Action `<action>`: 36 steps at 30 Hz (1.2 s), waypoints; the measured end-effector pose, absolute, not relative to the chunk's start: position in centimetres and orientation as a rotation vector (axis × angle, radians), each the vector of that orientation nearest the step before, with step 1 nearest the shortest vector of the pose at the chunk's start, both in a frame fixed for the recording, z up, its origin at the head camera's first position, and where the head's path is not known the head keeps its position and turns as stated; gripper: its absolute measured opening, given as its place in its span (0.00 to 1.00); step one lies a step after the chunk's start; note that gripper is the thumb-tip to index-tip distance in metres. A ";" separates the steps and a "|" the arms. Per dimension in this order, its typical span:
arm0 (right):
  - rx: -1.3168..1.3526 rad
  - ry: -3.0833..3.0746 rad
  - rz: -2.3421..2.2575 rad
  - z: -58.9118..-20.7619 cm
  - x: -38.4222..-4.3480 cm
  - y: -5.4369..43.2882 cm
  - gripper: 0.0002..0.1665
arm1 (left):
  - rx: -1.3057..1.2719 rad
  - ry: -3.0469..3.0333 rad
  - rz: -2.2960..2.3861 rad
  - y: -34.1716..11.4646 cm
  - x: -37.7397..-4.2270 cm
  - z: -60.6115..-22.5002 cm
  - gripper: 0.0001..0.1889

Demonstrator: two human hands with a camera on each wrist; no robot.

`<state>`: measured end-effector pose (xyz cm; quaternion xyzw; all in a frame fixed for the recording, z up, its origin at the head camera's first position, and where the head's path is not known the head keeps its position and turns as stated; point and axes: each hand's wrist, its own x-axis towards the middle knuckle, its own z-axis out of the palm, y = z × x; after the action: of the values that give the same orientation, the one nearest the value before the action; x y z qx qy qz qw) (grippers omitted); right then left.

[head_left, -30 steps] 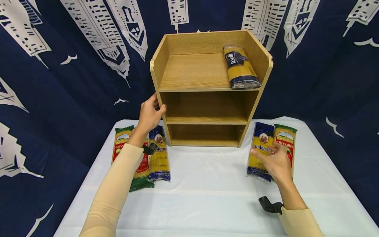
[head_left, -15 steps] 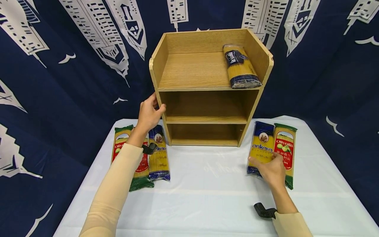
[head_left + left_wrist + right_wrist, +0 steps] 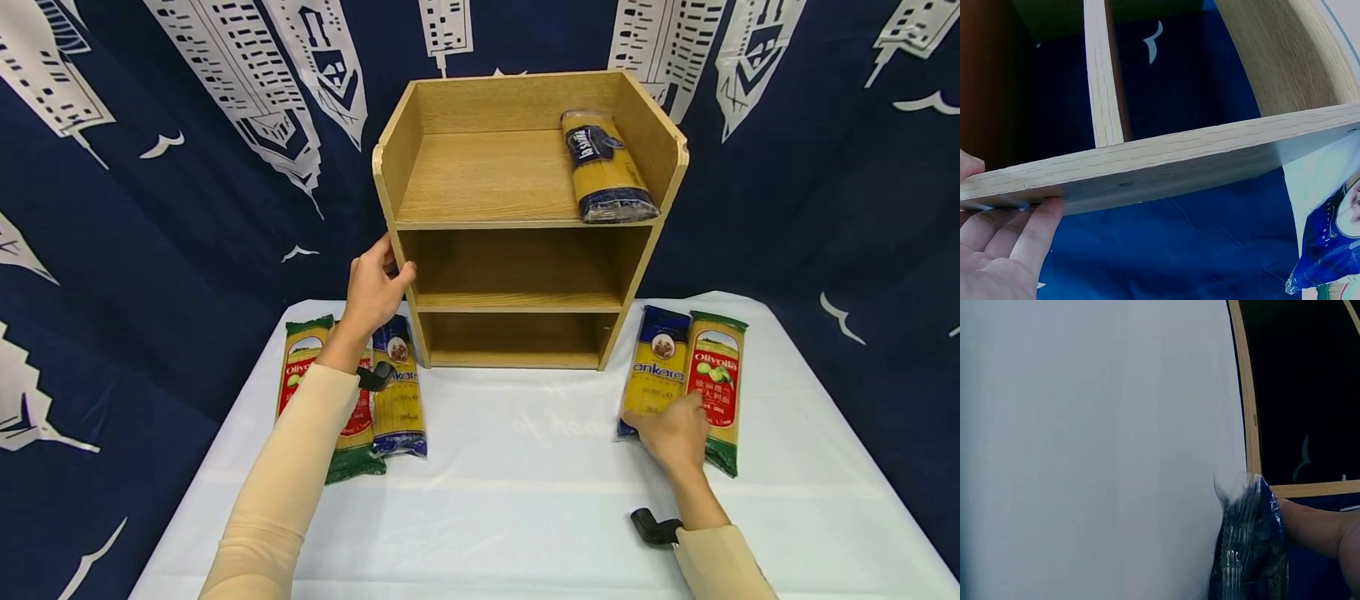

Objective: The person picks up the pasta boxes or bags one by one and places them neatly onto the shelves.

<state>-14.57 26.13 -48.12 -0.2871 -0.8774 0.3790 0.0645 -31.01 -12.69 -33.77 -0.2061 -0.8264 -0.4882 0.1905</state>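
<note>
My left hand (image 3: 375, 285) grips the left side panel of a small wooden shelf (image 3: 517, 302), thumb at the front edge and fingers along the outer face. In the left wrist view the fingers (image 3: 1038, 234) press the panel from outside. At right, my right hand (image 3: 673, 433) spans the lower end of a blue-and-yellow Ankara spaghetti pack (image 3: 654, 379), thumb at its left edge, fingers at its right. The right wrist view shows the thumb (image 3: 1316, 528) against the pack's clear crimped end (image 3: 1241, 544). A red-and-green Olivoila spaghetti pack (image 3: 716, 375) lies alongside.
Another spaghetti pack (image 3: 607, 171) lies on the shelf's top tier, at the right. Left of the shelf, an Ankara pack (image 3: 400, 400) and Olivoila packs (image 3: 303, 350) lie on the white tablecloth (image 3: 517, 500), partly behind my left arm. A dark blue printed curtain (image 3: 225, 208) hangs behind.
My right hand has moved down and left, from over the two right-hand packs to the lower end of the Ankara pack. My left hand keeps its hold on the shelf.
</note>
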 end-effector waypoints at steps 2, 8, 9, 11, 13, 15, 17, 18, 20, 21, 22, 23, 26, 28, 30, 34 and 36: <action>-0.857 -2.684 1.118 -48.2 -14.7 26.0 0.58 | -0.572 -2.329 -1.376 -12.7 -31.0 -33.7 0.29; -0.829 -2.781 1.030 -48.1 -15.0 26.2 0.50 | -0.565 -2.338 -1.382 -12.7 -31.0 -33.7 0.29; -0.828 -2.792 1.031 -48.0 -15.0 26.3 0.48 | -0.565 -2.336 -1.379 -12.8 -31.0 -33.8 0.29; -0.840 -2.799 1.068 -48.0 -15.1 26.5 0.44 | -0.564 -2.334 -1.374 -12.8 -31.0 -33.8 0.28; -0.871 -2.775 1.143 -48.1 -15.1 26.7 0.42 | -0.569 -2.332 -1.368 -12.8 -31.0 -33.8 0.28; -0.908 -2.731 1.218 -48.2 -15.0 26.9 0.41 | -0.576 -2.329 -1.365 -12.8 -31.1 -33.8 0.28; -0.938 -2.681 1.282 -48.3 -14.9 27.1 0.42 | -0.578 -2.327 -1.367 -12.7 -31.1 -33.8 0.28; -0.950 -2.657 1.311 -48.3 -14.9 27.2 0.43 | -0.579 -2.326 -1.367 -12.7 -31.1 -33.8 0.28; -0.975 -2.631 1.344 -48.3 -14.8 27.5 0.44 | -0.570 -2.329 -1.370 -12.7 -31.1 -33.8 0.28; -0.987 -2.621 1.363 -48.3 -14.7 27.7 0.44 | -0.566 -2.330 -1.373 -12.7 -31.1 -33.8 0.28; -0.998 -2.612 1.393 -48.3 -14.7 27.8 0.45 | -0.562 -2.330 -1.375 -12.7 -31.1 -33.9 0.28; -1.009 -2.603 1.428 -48.3 -14.7 27.9 0.45 | -0.560 -2.333 -1.378 -12.7 -31.1 -33.9 0.28; -1.030 -2.574 1.547 -48.3 -14.7 28.3 0.47 | -0.565 -2.332 -1.385 -12.8 -31.0 -34.0 0.28; -1.033 -2.548 1.645 -48.3 -14.7 28.6 0.49 | -0.571 -2.331 -1.389 -12.8 -31.0 -34.0 0.29; -1.029 -2.530 1.723 -48.3 -14.7 28.9 0.51 | -0.577 -2.330 -1.386 -12.9 -31.0 -34.0 0.29; -0.993 -2.517 1.830 -48.2 -14.7 29.4 0.54 | -0.586 -2.337 -1.367 -12.9 -31.1 -33.9 0.28; -0.969 -2.507 1.867 -48.1 -14.7 29.6 0.54 | -0.592 -2.341 -1.364 -13.0 -31.2 -33.8 0.28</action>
<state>-14.74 29.61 -48.11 -0.2956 -0.7644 0.5693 -0.0654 -31.19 -12.95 -33.77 -0.2100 -0.8299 -0.4835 0.1831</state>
